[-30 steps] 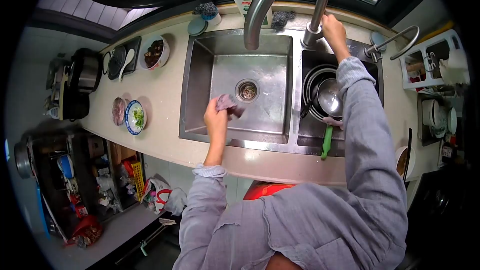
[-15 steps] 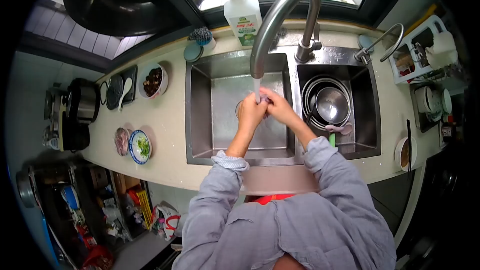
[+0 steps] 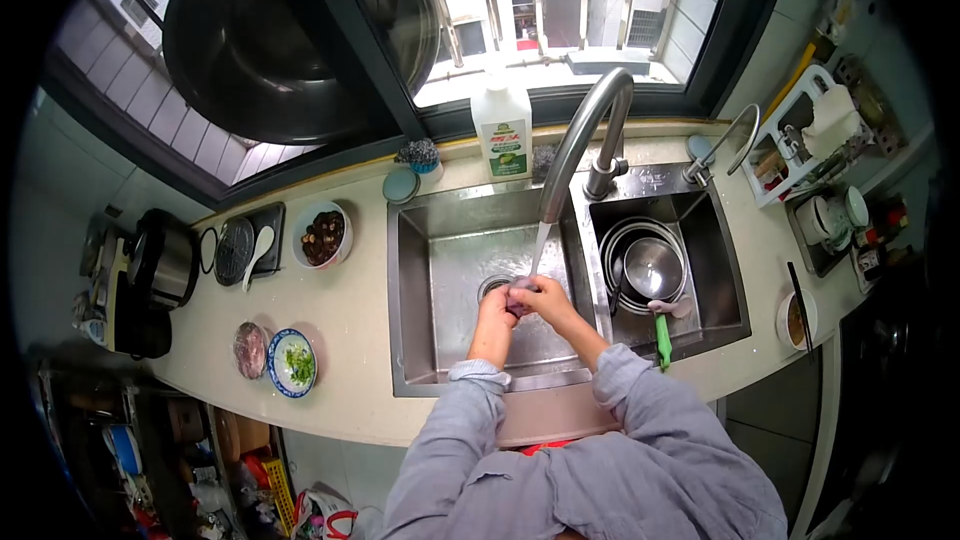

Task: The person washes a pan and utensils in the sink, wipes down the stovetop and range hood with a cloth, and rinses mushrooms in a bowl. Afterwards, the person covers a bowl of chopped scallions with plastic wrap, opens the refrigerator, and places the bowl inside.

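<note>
Water runs from the curved faucet [image 3: 590, 130] into the left sink basin [image 3: 450, 250]. Under the stream, my left hand [image 3: 494, 323] and my right hand [image 3: 552, 304] meet and hold a small purplish cloth [image 3: 519, 292] between them, its shape mostly hidden by the fingers. Both hands have closed fingers. The drain lies just behind them, partly covered. In the right basin, a metal ladle bowl [image 3: 653, 268] rests in stacked round pans, with a green handle [image 3: 663, 340] pointing toward the front edge.
On the left counter stand a bowl of dark pieces [image 3: 322, 235], a blue-rimmed bowl with chopped greens [image 3: 292, 363] and a dish of pinkish food [image 3: 250, 350]. A white bottle [image 3: 503, 130] stands behind the sink. Chopsticks lie across a bowl [image 3: 797, 320] at right.
My right hand has left the faucet base and joined my left hand at the cloth. Water now flows from the faucet. The view has tilted up toward the window.
</note>
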The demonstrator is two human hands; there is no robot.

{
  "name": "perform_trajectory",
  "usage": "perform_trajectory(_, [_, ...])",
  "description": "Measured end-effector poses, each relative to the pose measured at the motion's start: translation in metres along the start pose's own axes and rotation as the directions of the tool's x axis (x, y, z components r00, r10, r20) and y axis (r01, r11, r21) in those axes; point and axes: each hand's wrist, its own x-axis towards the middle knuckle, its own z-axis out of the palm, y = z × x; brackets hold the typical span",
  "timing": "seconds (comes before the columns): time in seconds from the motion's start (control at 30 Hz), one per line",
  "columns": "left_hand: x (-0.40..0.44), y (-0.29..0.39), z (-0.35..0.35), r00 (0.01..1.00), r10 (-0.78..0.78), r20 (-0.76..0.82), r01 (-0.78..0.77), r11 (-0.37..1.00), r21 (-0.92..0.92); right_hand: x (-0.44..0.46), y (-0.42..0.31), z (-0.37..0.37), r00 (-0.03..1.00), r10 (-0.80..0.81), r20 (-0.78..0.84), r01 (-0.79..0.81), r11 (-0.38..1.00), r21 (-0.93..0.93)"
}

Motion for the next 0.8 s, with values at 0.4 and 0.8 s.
perform_trajectory(0.4, [-0.029, -0.039, 0.036, 0.372, 0.870, 0.324, -0.587, -0.050, 0.808, 0.006, 0.031, -0.004, 0.952, 0.285, -0.115, -0.138, 0.731, 0.668])
perform_trajectory(0.8, [-0.058, -0.022, 0.026, 0.929, -0.230, 0.290, 0.024, 0.819, 0.573, -0.001, 0.009, -0.028, 0.946, 0.224, 0.233, -0.308, 0.841, 0.445])
